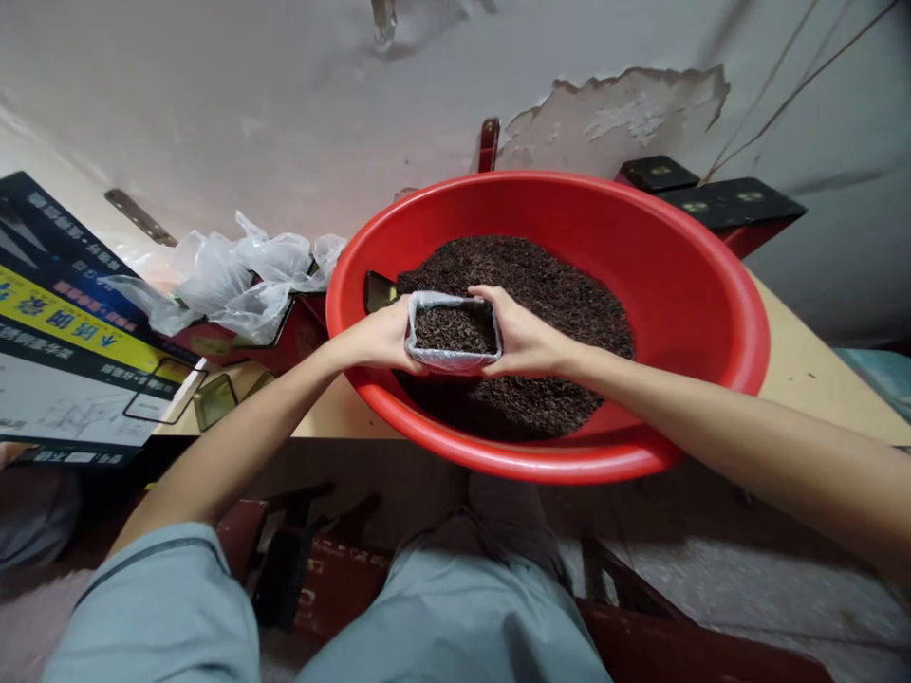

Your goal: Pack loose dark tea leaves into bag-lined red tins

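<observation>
Between my two hands is a small rectangular tin (pixel 455 329), its top uncovered and a clear plastic liner folded over its rim. Dark loose tea leaves fill much of it. My left hand (pixel 390 334) grips its left side, and my right hand (pixel 519 332) wraps round its right side. Both hands hold the tin over a large red plastic basin (pixel 683 275). A broad heap of the same dark leaves (pixel 569 313) lies in the basin below. Just behind my left hand, a small dark tin lid (pixel 380 291) with a yellowish inside leans in the basin.
Left of the basin stand several tins topped with crumpled clear plastic bags (pixel 242 270). A small lid (pixel 214 401) and a thin black frame (pixel 160 389) lie nearby, beside a large printed box (pixel 71 332). Dark-topped red tins (pixel 733 204) stand behind the basin, against the peeling wall (pixel 612 104).
</observation>
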The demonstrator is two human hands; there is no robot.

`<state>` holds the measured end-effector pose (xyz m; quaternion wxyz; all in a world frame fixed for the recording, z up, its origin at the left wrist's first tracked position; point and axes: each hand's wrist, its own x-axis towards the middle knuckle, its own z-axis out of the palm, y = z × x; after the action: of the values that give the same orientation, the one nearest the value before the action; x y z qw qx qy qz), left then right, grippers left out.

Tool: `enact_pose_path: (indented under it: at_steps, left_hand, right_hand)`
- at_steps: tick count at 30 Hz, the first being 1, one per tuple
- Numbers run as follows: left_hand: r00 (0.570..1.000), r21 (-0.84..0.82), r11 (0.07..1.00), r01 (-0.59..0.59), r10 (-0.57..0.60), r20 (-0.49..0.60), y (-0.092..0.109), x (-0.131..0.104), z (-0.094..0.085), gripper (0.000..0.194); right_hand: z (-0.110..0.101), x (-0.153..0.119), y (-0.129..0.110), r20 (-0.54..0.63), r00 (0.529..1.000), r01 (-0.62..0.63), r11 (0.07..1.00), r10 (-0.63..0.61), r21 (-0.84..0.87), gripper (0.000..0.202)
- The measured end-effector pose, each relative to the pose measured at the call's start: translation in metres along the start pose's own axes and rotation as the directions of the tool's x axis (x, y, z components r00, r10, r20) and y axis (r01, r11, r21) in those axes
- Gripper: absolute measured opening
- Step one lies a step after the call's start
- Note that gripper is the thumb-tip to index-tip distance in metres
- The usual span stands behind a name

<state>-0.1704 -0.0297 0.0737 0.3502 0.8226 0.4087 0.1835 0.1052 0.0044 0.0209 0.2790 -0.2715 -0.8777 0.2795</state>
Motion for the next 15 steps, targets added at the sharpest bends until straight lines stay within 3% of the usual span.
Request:
enact_pose_path:
  at_steps: [5, 8, 15]
  left_hand:
    - [0.960, 0.159, 0.956, 0.248, -0.265, 0.095, -0.014, 0.002, -0.003, 0.110]
    - [0.970, 0.204, 0.954, 0.220, -0.236, 0.058, -0.011, 0.000, -0.005, 0.107]
    - [0.975, 0.218, 0.957, 0.192, -0.212, 0.072, -0.004, 0.005, -0.011, 0.096]
  right_hand:
    - [0.007, 0.005, 0.007, 0.022, 1.000, -0.009, 1.000, 0.009, 0.023, 0.118]
    - [0.003, 0.005, 0.006, -0.001, 1.000, 0.026, 1.000, -0.026, 0.004, 0.122]
    - [-0.003, 0.000, 0.001, -0.010, 0.999, -0.045, 0.997, 0.045, 0.058, 0.123]
